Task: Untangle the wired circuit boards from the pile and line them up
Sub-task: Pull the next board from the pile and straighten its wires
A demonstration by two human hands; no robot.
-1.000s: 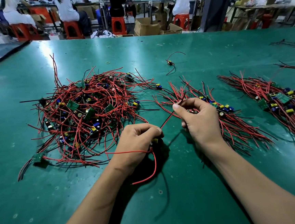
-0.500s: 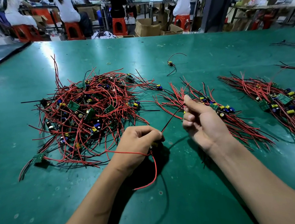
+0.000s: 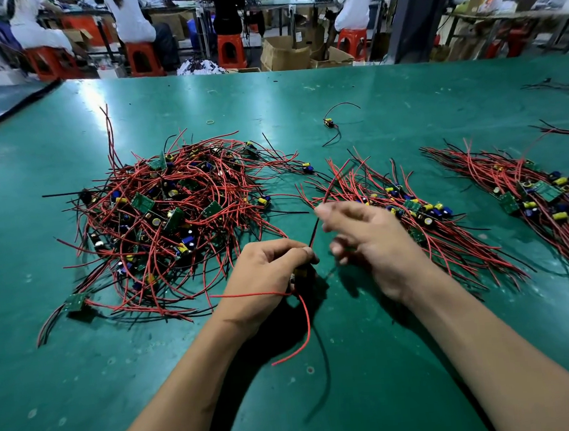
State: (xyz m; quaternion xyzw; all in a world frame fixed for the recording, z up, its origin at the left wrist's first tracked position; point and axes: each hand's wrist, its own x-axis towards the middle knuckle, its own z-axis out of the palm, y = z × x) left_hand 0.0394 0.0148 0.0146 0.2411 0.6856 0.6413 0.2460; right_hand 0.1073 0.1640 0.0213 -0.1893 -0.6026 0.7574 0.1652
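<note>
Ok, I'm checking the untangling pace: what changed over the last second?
The right hand loosened its pinch on the wire, fingers spreading; it is blurred, so whether it still touches is unclear. The left hand kept gripping its board. The pile stayed put.

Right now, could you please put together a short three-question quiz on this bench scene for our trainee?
1. True or false: the tangled pile lies to the right of the right hand.
2. How many lined-up rows of boards lie right of that pile? A) one B) two C) four
3. What is in the left hand's grip?
Key: 1 false, the pile is on the left; 2 B, the near row and the far-right row; 3 a wired board, its red wire trailing toward the person.
</note>
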